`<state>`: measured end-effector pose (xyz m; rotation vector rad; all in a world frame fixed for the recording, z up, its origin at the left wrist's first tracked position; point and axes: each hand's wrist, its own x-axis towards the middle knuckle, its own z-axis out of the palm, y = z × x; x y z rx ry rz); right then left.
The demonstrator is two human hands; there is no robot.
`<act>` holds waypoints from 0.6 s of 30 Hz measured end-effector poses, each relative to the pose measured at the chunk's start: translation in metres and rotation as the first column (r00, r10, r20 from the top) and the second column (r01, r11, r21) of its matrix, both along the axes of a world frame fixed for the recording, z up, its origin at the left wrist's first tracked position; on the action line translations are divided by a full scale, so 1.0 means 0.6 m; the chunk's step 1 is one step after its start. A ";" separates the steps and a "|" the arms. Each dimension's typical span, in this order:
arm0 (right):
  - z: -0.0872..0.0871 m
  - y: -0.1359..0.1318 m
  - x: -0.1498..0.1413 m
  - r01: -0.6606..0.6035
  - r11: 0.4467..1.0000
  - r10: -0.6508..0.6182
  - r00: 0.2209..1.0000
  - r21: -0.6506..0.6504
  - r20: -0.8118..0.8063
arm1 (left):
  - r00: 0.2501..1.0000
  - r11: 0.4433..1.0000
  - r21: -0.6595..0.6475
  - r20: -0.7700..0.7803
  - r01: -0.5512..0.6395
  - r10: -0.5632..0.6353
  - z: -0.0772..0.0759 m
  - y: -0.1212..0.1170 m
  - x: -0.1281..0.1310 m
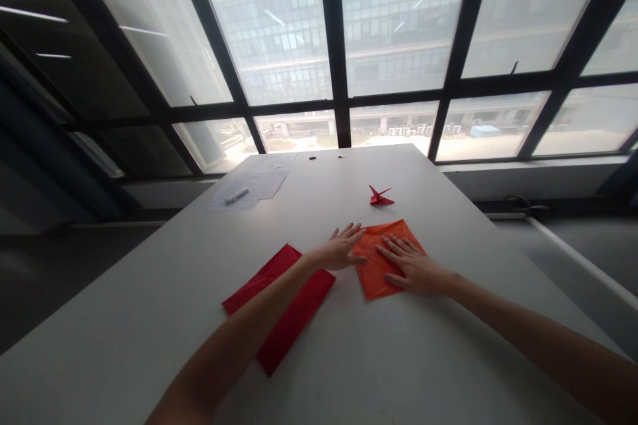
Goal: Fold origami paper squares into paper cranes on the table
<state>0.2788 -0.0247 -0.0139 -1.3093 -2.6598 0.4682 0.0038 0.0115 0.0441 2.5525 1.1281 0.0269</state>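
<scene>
- A window with dark mullions [335,26] is being shown ahead of the hands, with a multi-storey building seen through the glass.
- A white table [124,319] is being spread beneath both hands.
- The hands are being kept apart, palms down, with nothing clamped between them.
- An orange paper square [371,275] is being covered by the right hand [411,265], laid flat with fingers spread.
- The left hand [341,248] is being held flat at that square's left corner, apparently touching it.
- Two red paper strips [294,319] are being crossed by the left forearm [239,319], below the left hand.
- A red origami crane [381,196] is being displayed ahead of the hands.
- Paper sheets [249,186] and a white pen [236,195] are being shown ahead of the left hand, the pen lying on the sheets.
</scene>
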 end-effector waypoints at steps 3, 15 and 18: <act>0.005 -0.002 -0.018 0.028 1.000 -0.028 1.000 0.008 0.009 | 0.994 0.978 0.180 0.045 -0.105 0.099 0.033 -0.039 -0.096; 0.026 -0.023 -0.167 -0.091 0.995 0.090 0.995 -0.047 -0.031 | 0.755 0.762 0.097 0.263 -0.640 0.601 -0.083 -0.207 -0.366; 0.033 -0.045 -0.233 -0.145 0.987 0.141 0.988 -0.068 -0.063 | 0.461 0.649 -0.182 0.567 -0.739 0.683 -0.029 -0.193 -0.383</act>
